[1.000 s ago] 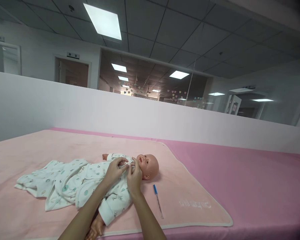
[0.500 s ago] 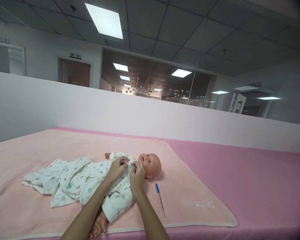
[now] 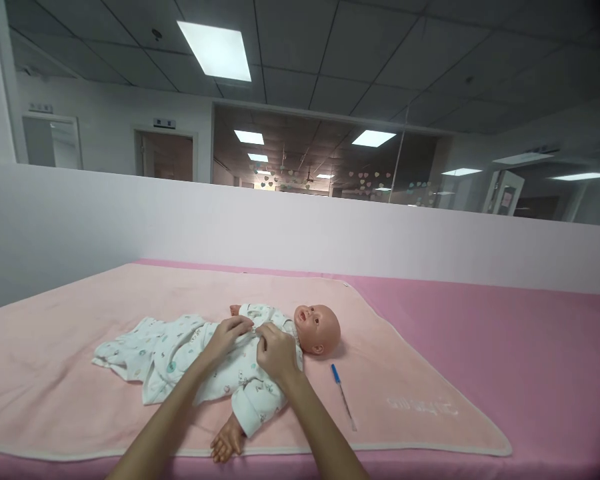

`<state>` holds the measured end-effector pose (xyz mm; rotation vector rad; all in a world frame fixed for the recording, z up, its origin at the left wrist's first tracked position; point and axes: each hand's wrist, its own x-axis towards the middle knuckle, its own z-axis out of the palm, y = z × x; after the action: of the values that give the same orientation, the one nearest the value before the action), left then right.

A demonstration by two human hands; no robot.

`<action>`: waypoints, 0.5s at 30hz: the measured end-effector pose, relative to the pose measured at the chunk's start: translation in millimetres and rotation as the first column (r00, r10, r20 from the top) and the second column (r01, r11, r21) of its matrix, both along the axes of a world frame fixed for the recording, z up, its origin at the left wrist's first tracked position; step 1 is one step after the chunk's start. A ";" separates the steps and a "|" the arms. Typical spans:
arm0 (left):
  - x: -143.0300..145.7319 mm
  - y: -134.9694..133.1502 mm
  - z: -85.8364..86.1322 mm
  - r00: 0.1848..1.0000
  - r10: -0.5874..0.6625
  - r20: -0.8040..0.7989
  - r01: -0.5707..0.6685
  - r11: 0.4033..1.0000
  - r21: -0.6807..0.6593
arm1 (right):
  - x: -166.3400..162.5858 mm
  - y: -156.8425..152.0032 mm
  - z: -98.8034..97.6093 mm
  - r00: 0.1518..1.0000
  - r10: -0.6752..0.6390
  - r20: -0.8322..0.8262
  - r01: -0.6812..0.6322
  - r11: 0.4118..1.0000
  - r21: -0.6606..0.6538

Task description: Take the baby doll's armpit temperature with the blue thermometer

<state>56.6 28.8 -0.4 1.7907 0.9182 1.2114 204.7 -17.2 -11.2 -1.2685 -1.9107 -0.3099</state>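
A baby doll [image 3: 316,328] lies on its back on a light pink blanket [image 3: 405,373], head to the right. It wears a white printed romper [image 3: 180,347] whose loose legs trail to the left. My left hand [image 3: 227,335] pinches the romper's front on the doll's chest. My right hand [image 3: 276,352] is closed on the same front edge, just below the doll's chin. The two hands nearly touch. One bare doll hand [image 3: 225,445] sticks out of a sleeve near the blanket's front edge.
A blue-capped pen [image 3: 343,396] lies on the blanket right of the doll. The blanket covers a darker pink surface [image 3: 530,360]. A low white partition [image 3: 330,233] runs behind it, with glass-walled rooms beyond.
My hands have shifted a little down the romper's front, from the collar toward the chest. The view has swung left, so the doll sits further right in the picture.
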 end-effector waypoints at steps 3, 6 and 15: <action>2.3 -7.4 -2.0 0.998 -0.039 -0.056 0.044 0.996 0.083 | -2.4 8.8 7.8 0.996 -0.060 0.069 0.062 0.998 -0.028; 4.0 -6.6 -7.8 0.994 0.014 -0.111 0.001 0.991 0.135 | -2.4 12.3 10.3 0.994 -0.077 0.072 0.080 0.996 -0.039; 5.5 -7.7 -7.1 0.974 0.145 -0.175 -0.102 0.967 0.233 | -1.3 5.6 4.6 0.996 -0.074 0.043 0.076 0.996 -0.050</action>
<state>62.1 21.2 -7.6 2.0836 1.0515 1.2790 203.4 -11.7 -6.6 -1.3798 -1.9199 -0.3295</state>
